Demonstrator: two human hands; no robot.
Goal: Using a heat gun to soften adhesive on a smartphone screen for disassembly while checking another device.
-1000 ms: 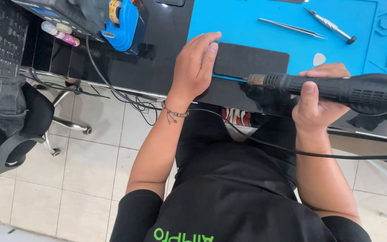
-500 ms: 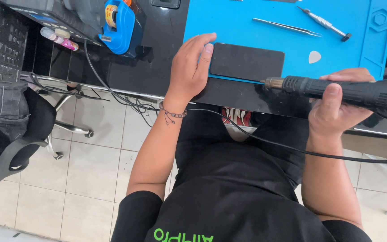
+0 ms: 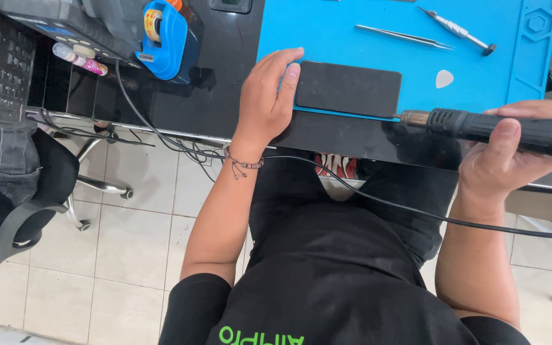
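A: Which step is being carried out?

B: Judging from the layout, the person is steadying the phone (image 3: 349,89) while presenting the power tool (image 3: 499,128) to its edge. The phone is lying flat, dark face up, on the blue mat (image 3: 480,76), at the mat's near border on the counter (image 3: 225,108).

A: What are the fingers doing?

B: The left hand (image 3: 266,96) is resting extended, not clenched. Its fingers are lying along the phone's left short edge, touching it and bracing it rather than gripping it. The right hand (image 3: 506,160) is wrapping tightly around the tool's black body, with the thumb pressing on top.

A: Where is the tool tip sitting?

B: The metal tip is pointing at the phone's near right corner, just beside it. Whether it is touching cannot be told from this view.

A: What is the next move calling for?

B: Probably a level, controlled approach along the near edge, with the left hand pressing down so the phone is not sliding on the mat. The cord (image 3: 384,201) is trailing across the lap and needs slack.

A: Anything else within reach?

B: The tweezers (image 3: 404,37), a screwdriver (image 3: 458,29) and a white pick (image 3: 444,78) are lying on the mat beyond the phone, apart from both hands.
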